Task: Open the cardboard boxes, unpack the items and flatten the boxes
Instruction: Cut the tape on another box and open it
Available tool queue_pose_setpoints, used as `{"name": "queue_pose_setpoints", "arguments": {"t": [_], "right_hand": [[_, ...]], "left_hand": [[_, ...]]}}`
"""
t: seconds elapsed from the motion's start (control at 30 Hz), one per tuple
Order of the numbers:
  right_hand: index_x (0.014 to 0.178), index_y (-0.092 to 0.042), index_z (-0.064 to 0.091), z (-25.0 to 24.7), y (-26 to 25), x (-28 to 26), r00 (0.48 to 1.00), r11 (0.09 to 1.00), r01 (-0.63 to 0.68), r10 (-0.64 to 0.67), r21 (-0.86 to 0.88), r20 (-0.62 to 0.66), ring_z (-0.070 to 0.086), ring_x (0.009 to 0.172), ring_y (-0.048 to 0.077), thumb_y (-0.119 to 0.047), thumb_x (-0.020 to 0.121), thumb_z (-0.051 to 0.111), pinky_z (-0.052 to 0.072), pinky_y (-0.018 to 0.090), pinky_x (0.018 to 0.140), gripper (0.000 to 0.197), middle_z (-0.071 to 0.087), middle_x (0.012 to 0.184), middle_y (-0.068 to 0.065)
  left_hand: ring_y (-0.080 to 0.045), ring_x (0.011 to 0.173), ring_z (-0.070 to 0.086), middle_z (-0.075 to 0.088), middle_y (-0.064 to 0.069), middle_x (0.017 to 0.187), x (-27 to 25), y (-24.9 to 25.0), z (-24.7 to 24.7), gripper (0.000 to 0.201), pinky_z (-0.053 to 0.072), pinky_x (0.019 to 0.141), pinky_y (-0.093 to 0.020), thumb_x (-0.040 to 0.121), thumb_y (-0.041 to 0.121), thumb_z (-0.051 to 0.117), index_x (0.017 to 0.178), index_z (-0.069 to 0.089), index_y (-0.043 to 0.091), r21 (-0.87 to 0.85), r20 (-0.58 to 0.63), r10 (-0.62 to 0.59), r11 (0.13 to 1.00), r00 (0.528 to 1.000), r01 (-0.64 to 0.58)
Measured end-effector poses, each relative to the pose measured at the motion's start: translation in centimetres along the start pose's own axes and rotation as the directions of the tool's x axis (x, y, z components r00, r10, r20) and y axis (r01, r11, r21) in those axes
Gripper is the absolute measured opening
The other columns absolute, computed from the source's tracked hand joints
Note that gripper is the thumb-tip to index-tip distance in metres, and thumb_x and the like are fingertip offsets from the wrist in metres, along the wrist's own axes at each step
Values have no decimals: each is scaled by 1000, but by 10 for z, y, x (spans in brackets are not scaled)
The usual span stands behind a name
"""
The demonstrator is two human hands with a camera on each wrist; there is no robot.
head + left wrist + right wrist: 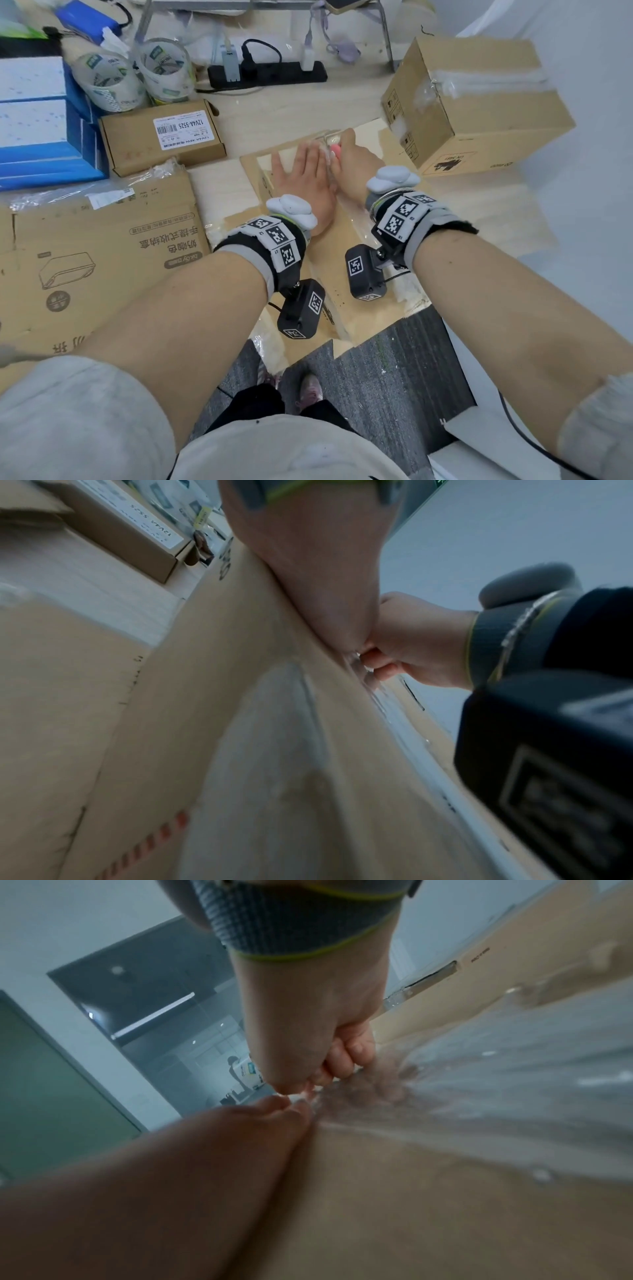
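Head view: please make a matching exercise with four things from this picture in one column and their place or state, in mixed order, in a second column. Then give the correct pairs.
Things
1. left hand
2. right hand
3. power strip
4. sealed cardboard box

Places or states
A. black, with plugs in it, at the far side of the table
B. lies flat, fingers straight, on the flattened cardboard
C. stands closed with clear tape, on the right
D. fingers curled round something pink at the tape seam

Pairs: 1-B, 2-D, 3-A, 4-C

Left hand (pixel 301 174) flat on box (pixel 370 308); right hand (pixel 352 154) grips pink tool (pixel 335 149).
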State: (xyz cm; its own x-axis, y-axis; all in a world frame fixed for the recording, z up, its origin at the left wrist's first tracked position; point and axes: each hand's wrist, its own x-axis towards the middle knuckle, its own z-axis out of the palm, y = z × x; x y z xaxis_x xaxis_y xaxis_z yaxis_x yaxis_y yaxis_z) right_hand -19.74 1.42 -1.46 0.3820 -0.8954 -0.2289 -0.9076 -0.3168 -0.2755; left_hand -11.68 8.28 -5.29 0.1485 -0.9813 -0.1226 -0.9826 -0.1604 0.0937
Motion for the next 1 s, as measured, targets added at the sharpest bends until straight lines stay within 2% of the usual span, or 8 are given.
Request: {"name": "queue_pose_setpoints", "arguments": {"t": [0.07,0.2,0.43,0.53,0.63,0.77,0.87,1.0], "right_hand": [[127,-2,33,0,-1,0,1000,1000,4,-4,-4,11,62,94,33,-23,101,34,42,35,72,34,62,108,18],[125,-3,34,2,2,2,1000,1000,21,-21,-22,-8,63,93,32,-23,101,34,46,35,73,32,63,111,15],[119,-12,37,10,9,0,999,1000,-18,17,-21,-41,54,78,24,-31,104,25,31,30,62,27,50,86,2],[121,-11,36,10,8,0,1000,1000,-25,25,-9,-11,55,80,25,-28,104,27,33,31,67,26,54,92,5],[130,-6,31,7,11,-1,1000,999,2,-1,-36,21,57,79,27,-22,101,35,38,32,65,33,63,104,12],[132,-5,30,7,10,-4,1000,998,0,1,-58,10,61,86,29,-20,101,36,36,31,66,35,63,108,13],[128,-5,31,7,15,-6,999,999,23,-22,-46,24,57,80,27,-22,100,37,36,32,66,33,61,106,6],[130,-4,30,5,18,-10,999,999,32,-31,-36,41,53,79,23,-21,100,36,33,32,65,36,62,116,12]], "left_hand": [[-19,148,-2,6,-2,161,1,0,0,57,-2,115,-59,101,35,15,153,8,12,25,8,-11,1000,1000,11],[-19,148,-1,6,-2,161,3,0,1,56,-1,115,-60,102,33,15,153,8,13,36,14,-15,999,1000,15],[-17,148,-1,5,-1,161,4,2,2,55,-1,115,-59,102,32,14,153,7,12,36,10,-34,999,999,34],[-17,148,0,5,-1,161,2,2,1,56,0,115,-59,102,32,15,153,7,12,42,15,-21,999,1000,20],[-18,148,0,6,-2,161,3,1,1,56,0,115,-60,102,32,15,153,7,11,31,3,-25,999,1000,25],[-18,148,0,6,-2,161,3,2,1,56,0,115,-59,102,33,14,153,7,11,45,5,-30,999,1000,30],[-19,148,1,7,-3,161,3,2,2,57,0,115,-59,102,35,14,153,8,10,46,0,-25,999,1000,25],[-18,148,3,10,-3,161,3,2,4,57,2,115,-60,102,35,15,152,11,9,35,-22,-30,999,999,31]]}}
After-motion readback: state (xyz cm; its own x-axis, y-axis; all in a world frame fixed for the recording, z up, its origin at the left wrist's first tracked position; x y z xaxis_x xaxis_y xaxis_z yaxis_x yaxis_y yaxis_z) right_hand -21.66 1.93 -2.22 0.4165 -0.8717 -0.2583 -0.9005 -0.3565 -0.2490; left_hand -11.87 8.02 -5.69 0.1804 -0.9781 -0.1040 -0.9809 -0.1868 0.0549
